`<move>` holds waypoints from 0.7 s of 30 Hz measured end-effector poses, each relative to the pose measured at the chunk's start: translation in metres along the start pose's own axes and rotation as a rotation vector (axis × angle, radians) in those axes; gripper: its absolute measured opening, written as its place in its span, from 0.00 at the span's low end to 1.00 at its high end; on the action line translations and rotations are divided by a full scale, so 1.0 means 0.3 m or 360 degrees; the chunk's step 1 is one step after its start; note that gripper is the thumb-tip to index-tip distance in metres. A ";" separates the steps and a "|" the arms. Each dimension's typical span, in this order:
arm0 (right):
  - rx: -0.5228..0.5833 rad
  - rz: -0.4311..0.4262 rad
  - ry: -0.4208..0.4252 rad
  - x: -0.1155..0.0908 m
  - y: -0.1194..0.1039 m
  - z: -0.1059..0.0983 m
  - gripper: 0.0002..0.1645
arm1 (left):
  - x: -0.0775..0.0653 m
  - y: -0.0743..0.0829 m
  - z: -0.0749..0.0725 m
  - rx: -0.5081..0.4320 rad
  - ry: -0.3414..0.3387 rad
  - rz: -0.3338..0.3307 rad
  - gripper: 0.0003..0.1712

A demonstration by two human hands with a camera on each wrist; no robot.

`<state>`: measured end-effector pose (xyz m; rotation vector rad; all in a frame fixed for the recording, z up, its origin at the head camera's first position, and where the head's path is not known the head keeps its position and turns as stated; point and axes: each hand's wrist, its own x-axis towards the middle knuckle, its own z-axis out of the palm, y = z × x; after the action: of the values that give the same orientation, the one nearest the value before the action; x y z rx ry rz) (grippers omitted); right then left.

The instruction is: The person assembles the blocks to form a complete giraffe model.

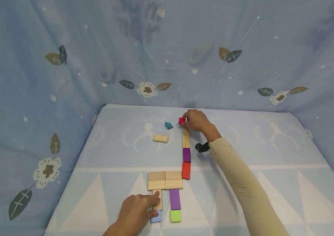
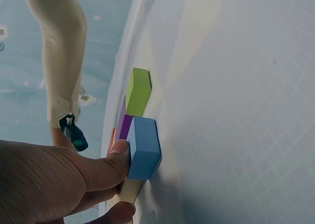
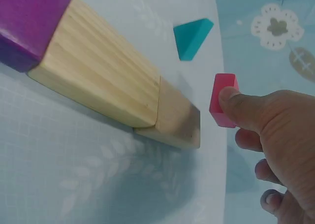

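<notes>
My right hand [image 1: 197, 120] pinches a small pinkish-red block [image 3: 223, 100] between thumb and fingers at the far end of a block row. In the right wrist view this block sits beyond the row's last plain wooden block [image 3: 178, 119], with a gap between them. My left hand [image 1: 135, 209] rests at the near blocks, its thumb at a blue block [image 2: 145, 147] and a finger on the plain wooden block [image 1: 157, 204] behind it. Alongside stand a purple block [image 1: 175, 199] and a green block [image 1: 176, 216].
The far row also has a red block [image 1: 186, 170], a purple block [image 1: 186, 155] and a long plain block [image 1: 186, 139]. Plain blocks [image 1: 165, 185] form a wider part nearer me. A teal triangular block [image 1: 168, 125] and a loose wooden block [image 1: 160, 139] lie left of the row.
</notes>
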<state>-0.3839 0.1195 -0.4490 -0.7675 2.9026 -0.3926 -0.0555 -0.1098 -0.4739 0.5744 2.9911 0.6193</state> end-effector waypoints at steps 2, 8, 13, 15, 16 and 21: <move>0.0012 0.0039 0.0013 0.003 0.009 0.004 0.20 | -0.001 0.001 0.000 -0.0010 -0.0020 0.0002 0.26; 0.0003 0.0130 0.0040 0.020 0.033 0.007 0.19 | 0.004 0.001 0.000 -0.0010 -0.0030 0.0021 0.27; 0.0008 0.0150 -0.0013 0.033 0.048 0.006 0.19 | 0.002 0.001 0.000 0.0001 -0.0027 0.0011 0.26; 0.0029 0.0165 -0.0029 0.035 0.053 0.007 0.19 | 0.004 0.001 0.000 0.0010 -0.0023 0.0011 0.25; 0.0040 0.0172 -0.0035 0.035 0.054 0.008 0.19 | 0.003 0.002 0.001 0.0013 -0.0023 0.0008 0.25; 0.0064 0.0192 -0.0053 0.037 0.061 0.016 0.19 | 0.002 0.001 0.005 0.0011 -0.0007 0.0019 0.25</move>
<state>-0.4012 0.1284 -0.4591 -0.5840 2.8818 -0.4194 -0.0557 -0.1087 -0.4752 0.5933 2.9891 0.6083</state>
